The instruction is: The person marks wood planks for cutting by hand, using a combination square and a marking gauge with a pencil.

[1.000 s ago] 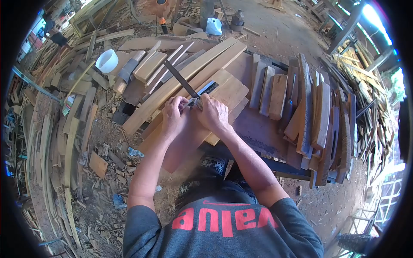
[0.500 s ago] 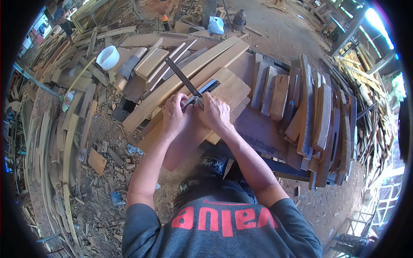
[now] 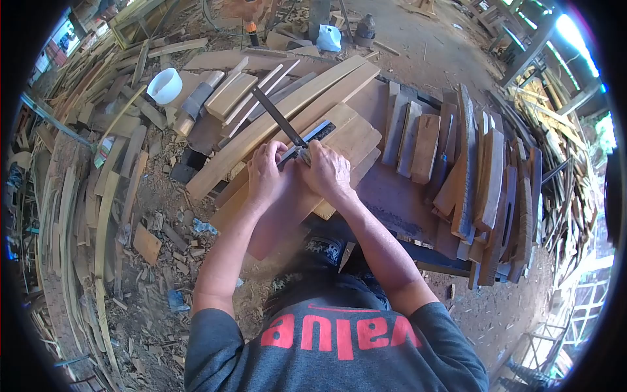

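Note:
A long, flat dark metal bar (image 3: 277, 116) slants up and away from between my hands. Near its lower end a shorter metal piece with a bluish shine (image 3: 320, 130) crosses over a wooden block (image 3: 353, 130). My left hand (image 3: 265, 166) is curled at the near end of this metalwork, fingertips bent against it. Closed around the lower end of the bar, my right hand (image 3: 326, 168) presses down close beside the left. My fingers partly hide where the metal pieces meet. Under my hands lies a smooth reddish-brown board (image 3: 281, 225).
Long pale planks (image 3: 281, 124) lie behind the block. Several wooden pieces (image 3: 425, 149) stand in rows at the right. A white tub (image 3: 164, 87) sits at the back left, and a white plastic jug (image 3: 328, 38) further back. Wood scraps (image 3: 147, 245) litter the ground.
My hands and the metal bar are almost where they were. The person at the far upper left is no longer seen.

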Demonstrator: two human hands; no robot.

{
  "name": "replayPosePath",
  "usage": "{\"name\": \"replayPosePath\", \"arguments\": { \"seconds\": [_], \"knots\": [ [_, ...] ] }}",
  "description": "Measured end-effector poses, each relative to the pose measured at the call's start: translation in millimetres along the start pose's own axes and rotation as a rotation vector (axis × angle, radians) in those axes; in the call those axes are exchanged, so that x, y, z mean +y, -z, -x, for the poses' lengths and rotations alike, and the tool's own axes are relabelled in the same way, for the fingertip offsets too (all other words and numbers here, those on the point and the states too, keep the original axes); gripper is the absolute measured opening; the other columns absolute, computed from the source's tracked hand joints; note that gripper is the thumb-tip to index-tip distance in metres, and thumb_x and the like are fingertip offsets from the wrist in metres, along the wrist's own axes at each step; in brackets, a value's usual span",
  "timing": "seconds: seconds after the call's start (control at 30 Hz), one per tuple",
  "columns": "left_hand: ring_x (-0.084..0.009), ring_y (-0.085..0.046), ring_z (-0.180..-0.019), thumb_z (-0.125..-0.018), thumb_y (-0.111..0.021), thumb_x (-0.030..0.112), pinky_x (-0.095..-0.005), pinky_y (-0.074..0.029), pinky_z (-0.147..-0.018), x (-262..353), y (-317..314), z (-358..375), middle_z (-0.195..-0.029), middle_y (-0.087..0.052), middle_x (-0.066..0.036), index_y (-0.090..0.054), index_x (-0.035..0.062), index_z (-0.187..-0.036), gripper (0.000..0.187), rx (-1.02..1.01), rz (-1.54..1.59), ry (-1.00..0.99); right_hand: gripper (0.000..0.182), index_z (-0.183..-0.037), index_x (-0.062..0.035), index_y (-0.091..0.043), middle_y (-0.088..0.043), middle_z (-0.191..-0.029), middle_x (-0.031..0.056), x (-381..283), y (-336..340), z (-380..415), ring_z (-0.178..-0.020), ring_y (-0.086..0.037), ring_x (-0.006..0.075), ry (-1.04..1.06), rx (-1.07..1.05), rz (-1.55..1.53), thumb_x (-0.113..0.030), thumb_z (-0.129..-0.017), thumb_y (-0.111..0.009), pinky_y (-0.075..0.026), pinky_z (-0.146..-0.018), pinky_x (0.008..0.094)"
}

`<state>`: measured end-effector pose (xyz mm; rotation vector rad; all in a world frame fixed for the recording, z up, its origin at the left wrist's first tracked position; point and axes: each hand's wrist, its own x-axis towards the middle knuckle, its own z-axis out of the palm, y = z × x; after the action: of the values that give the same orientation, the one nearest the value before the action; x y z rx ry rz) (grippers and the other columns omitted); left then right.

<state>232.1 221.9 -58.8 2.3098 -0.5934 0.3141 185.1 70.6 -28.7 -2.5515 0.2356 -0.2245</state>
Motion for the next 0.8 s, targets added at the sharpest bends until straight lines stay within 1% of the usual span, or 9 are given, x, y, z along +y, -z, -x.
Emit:
{"name": "replayPosePath", "arguments": {
  "seconds": [0.37,0.43,0.57,0.63,0.67,0.7,0.73,0.77,0.8],
  "knots": [
    [-0.0218,-0.058,-0.083,-0.079,-0.076,0.016,-0.0405,-0.048,-0.077,0.1,-1.2,0.1,-0.09,-0.058,-0.005,-0.055,0.0088,-0.111,0.039,-0.01,0.05,0.056,0.035,-0.096,-0.0037,-0.057,-0.069,-0.096,0.0205,2.0,-2.1,0.0,-0.092,-0.067,0.0412,0.027,0.024,-0.006,-0.035,-0.086,-0.068,-0.052,-0.079,0.0513],
    [-0.0217,-0.058,-0.083,-0.079,-0.076,0.016,-0.0407,-0.048,-0.078,0.3,-1.6,0.2,-0.089,-0.058,-0.005,-0.055,0.0093,-0.111,0.04,-0.01,0.063,0.065,0.029,-0.101,-0.0023,-0.058,-0.069,-0.097,0.0225,-1.0,1.9,1.2,-0.091,-0.068,0.0421,0.027,0.011,-0.013,-0.026,-0.086,-0.067,-0.052,-0.078,0.0525],
    [-0.0209,-0.057,-0.081,-0.078,-0.077,0.017,-0.0417,-0.046,-0.078,-0.1,-3.5,0.3,-0.089,-0.057,-0.004,-0.054,0.0116,-0.113,0.043,-0.004,0.015,0.068,0.031,-0.1,-0.0019,-0.058,-0.069,-0.097,0.0224,-0.2,4.0,0.5,-0.091,-0.068,0.0416,0.022,0.003,-0.015,-0.027,-0.085,-0.068,-0.052,-0.079,0.0526],
    [-0.0206,-0.057,-0.08,-0.077,-0.078,0.018,-0.042,-0.045,-0.078,1.0,-2.4,-0.8,-0.089,-0.056,-0.004,-0.054,0.0123,-0.113,0.044,0.007,0.013,0.059,0.033,-0.098,-0.0014,-0.06,-0.069,-0.093,0.0227,3.3,9.1,-0.4,-0.089,-0.068,0.0424,0.032,-0.016,-0.007,-0.03,-0.084,-0.071,-0.053,-0.077,0.0514],
    [-0.021,-0.057,-0.087,-0.078,-0.076,0.017,-0.0432,-0.043,-0.083,2.0,-1.3,-0.9,-0.091,-0.056,-0.003,-0.053,0.0128,-0.112,0.041,-0.037,0.044,0.106,0.033,-0.098,-0.0014,-0.06,-0.069,-0.093,0.0227,7.5,13.2,-0.7,-0.089,-0.068,0.0424,0.035,-0.013,-0.009,-0.03,-0.084,-0.071,-0.053,-0.077,0.0514],
    [-0.0214,-0.057,-0.093,-0.078,-0.073,0.016,-0.0444,-0.042,-0.087,3.3,0.1,-1.4,-0.093,-0.056,-0.003,-0.053,0.0132,-0.111,0.038,-0.081,0.076,0.153,0.036,-0.097,-0.0011,-0.061,-0.069,-0.089,0.0224,13.9,19.0,-1.0,-0.087,-0.068,0.0413,0.017,-0.018,-0.117,-0.033,-0.084,-0.072,-0.053,-0.075,0.0495],
    [-0.0214,-0.057,-0.093,-0.078,-0.073,0.016,-0.0444,-0.042,-0.087,4.3,1.5,-2.1,-0.093,-0.056,-0.003,-0.053,0.0132,-0.111,0.038,-0.076,0.076,0.152,0.038,-0.096,-0.0009,-0.062,-0.069,-0.086,0.0221,20.9,25.2,-1.2,-0.084,-0.069,0.0402,0.001,-0.024,-0.225,-0.035,-0.084,-0.074,-0.053,-0.073,0.0476],
    [-0.0216,-0.057,-0.093,-0.078,-0.073,0.016,-0.0446,-0.042,-0.087,5.3,2.5,-2.6,-0.093,-0.056,-0.003,-0.053,0.0134,-0.111,0.039,-0.087,0.092,0.164,0.038,-0.096,-0.0009,-0.062,-0.069,-0.086,0.0221,28.3,31.8,-0.4,-0.084,-0.069,0.0402,0.005,-0.024,-0.224,-0.035,-0.084,-0.074,-0.053,-0.073,0.0476],
    [-0.0218,-0.057,-0.093,-0.077,-0.073,0.016,-0.0448,-0.042,-0.087,5.8,2.5,-2.4,-0.093,-0.056,-0.003,-0.053,0.0136,-0.111,0.039,-0.099,0.11,0.177,0.04,-0.092,-0.0008,-0.061,-0.066,-0.079,0.0185,36.2,39.3,1.7,-0.076,-0.065,0.0323,-0.037,-0.004,-0.304,-0.038,-0.085,-0.075,-0.05,-0.069,0.044]
  ]
}}
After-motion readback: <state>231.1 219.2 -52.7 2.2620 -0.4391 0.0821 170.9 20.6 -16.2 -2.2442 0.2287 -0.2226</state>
